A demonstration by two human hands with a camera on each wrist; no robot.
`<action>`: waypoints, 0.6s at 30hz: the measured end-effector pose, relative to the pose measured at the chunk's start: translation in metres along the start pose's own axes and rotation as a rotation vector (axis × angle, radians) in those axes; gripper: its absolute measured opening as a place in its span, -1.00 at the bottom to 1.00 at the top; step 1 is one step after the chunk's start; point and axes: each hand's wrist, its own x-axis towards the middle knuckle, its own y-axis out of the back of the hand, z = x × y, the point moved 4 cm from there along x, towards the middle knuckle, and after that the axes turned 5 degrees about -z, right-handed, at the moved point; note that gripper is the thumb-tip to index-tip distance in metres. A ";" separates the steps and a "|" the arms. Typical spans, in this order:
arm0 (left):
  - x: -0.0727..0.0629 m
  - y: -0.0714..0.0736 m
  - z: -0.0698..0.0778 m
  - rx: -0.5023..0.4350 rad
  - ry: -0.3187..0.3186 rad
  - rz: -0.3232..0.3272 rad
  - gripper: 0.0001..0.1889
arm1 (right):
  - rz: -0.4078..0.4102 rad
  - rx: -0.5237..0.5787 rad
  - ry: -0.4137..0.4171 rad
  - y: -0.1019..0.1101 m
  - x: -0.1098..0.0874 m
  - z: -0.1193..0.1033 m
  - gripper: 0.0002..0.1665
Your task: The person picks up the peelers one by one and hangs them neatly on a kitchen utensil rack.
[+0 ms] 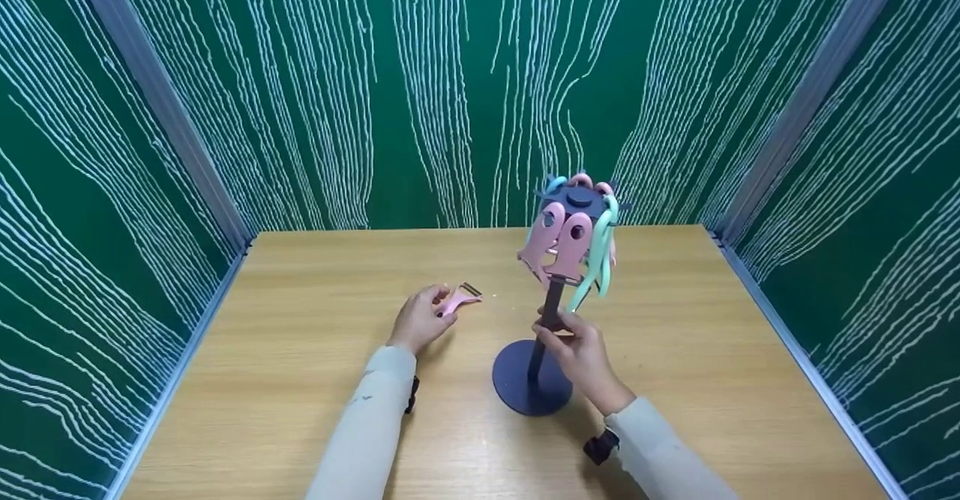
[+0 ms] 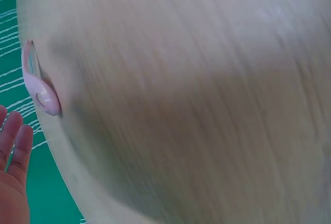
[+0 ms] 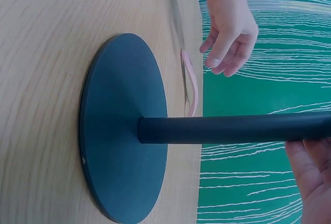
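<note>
A pink peeler (image 1: 459, 301) lies on the wooden table, its blade end pointing away to the right. Just above its handle hovers my left hand (image 1: 422, 320), fingers loosely bent and apart from it; the right wrist view shows a gap between this hand (image 3: 232, 32) and the peeler (image 3: 191, 81). My right hand (image 1: 585, 357) grips the dark post (image 1: 552, 305) of a utensil stand partway up. Pink peelers (image 1: 571, 248) and mint-green utensils (image 1: 598, 252) hang around the stand's top. In the left wrist view the peeler (image 2: 41, 92) sits at the far left, beyond the fingertips (image 2: 23, 138).
The stand's round dark base (image 1: 531, 391) rests flat on the table (image 1: 300, 380). Green walls with white wavy lines (image 1: 427, 94) enclose the table at the back and both sides, with grey metal posts (image 1: 161, 94) at the corners.
</note>
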 end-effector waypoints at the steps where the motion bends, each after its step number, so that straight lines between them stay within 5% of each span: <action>1: 0.001 -0.001 -0.001 0.003 0.011 -0.003 -0.46 | 0.000 0.001 -0.005 0.000 0.000 0.001 -0.75; 7: 0.004 -0.009 -0.004 0.007 0.084 -0.019 -0.45 | -0.002 0.005 -0.006 0.000 0.000 0.001 -0.76; 18: 0.005 -0.017 -0.011 0.193 0.020 -0.010 -0.51 | 0.002 0.002 0.021 -0.001 0.000 0.002 -0.78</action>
